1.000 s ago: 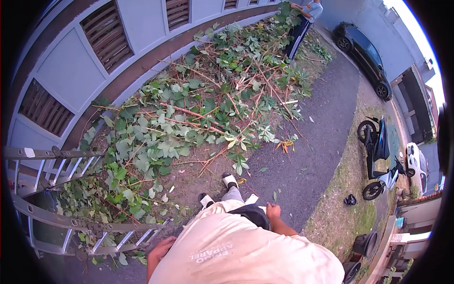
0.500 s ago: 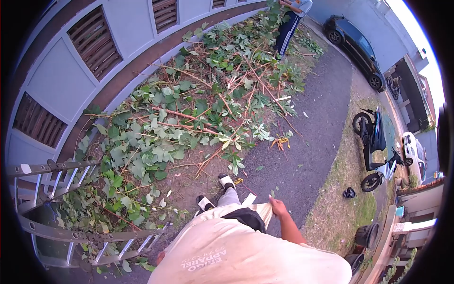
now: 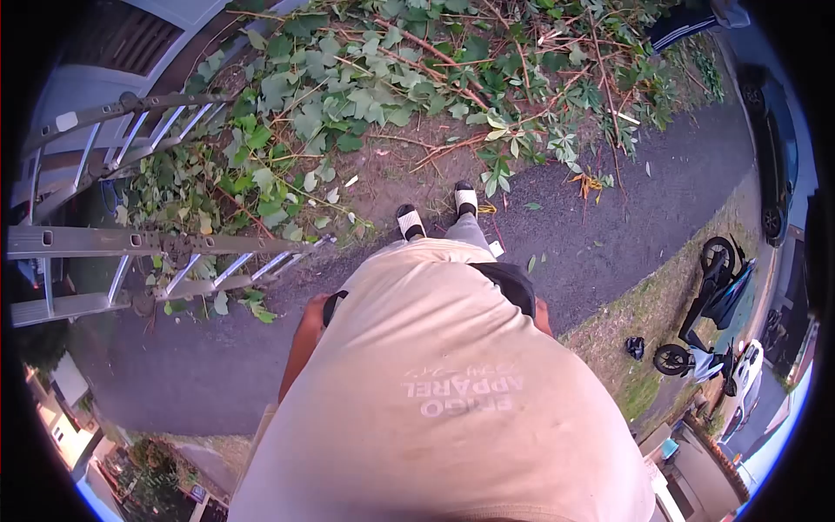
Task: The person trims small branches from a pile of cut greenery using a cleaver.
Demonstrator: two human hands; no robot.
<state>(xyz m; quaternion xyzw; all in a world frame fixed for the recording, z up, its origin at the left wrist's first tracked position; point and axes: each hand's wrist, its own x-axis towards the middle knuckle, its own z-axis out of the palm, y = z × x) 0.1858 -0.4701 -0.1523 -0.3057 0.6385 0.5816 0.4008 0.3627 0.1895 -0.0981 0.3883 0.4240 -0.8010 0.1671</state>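
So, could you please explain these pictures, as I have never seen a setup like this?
There is no robot here: every picture comes from one camera worn on a person's head, looking down past their pale shirt to their feet. The bare left hand and right hand are at either side of the waist, both partly hidden, so I can't tell whether they hold anything. The right one is beside dark cloth. On the ground ahead lie leafy branches, with a metal ladder to the left and a parked motorbike to the right.
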